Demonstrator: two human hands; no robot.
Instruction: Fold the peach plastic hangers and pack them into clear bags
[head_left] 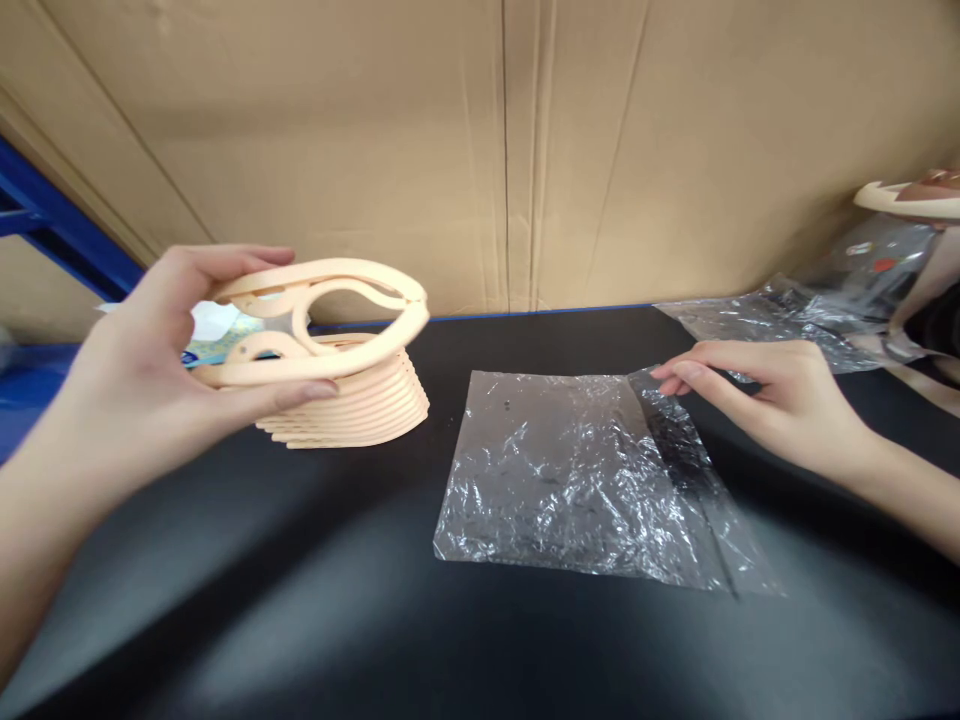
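— Nearest first?
— Bare black worktop [300, 620], on the near side of both sets of fingers.

— And the left hand [142, 350]?
— Closed on a peach frame [322, 320], with fingers [300, 393] clamping the outer rim from above and below. Held level and lifted clear. Gripped by the rim, probably to keep the open loops flat and square over the stack.

— Which stack?
— Stack of matching frames [360, 415], directly below and just past the left fingers. Nested and slightly fanned, resting on the worktop. Probably parked there for a short reach.

— The right hand [757, 395]?
— Stretched out low, fingertips [671, 378] pressed together on the far right corner of a clear bag [562, 480], beside a darker folded strip. Thumb hidden, so impossible to tell between pinching and merely resting.

— And the bag itself?
— Flat on the worktop between the two hands, spreading left and nearward from the right fingertips. Well apart from the frame. Likely pinned at the corner to stop the thin film from sliding.

— Farther off?
— Beyond the right fingers, a heap of more clear bags [765, 315]. Farther right, at the edge of view, another peach piece [911, 198], too cropped to read. Beyond the left fingers, a blue rack [45, 220]. Behind everything, a cardboard wall [450, 150].
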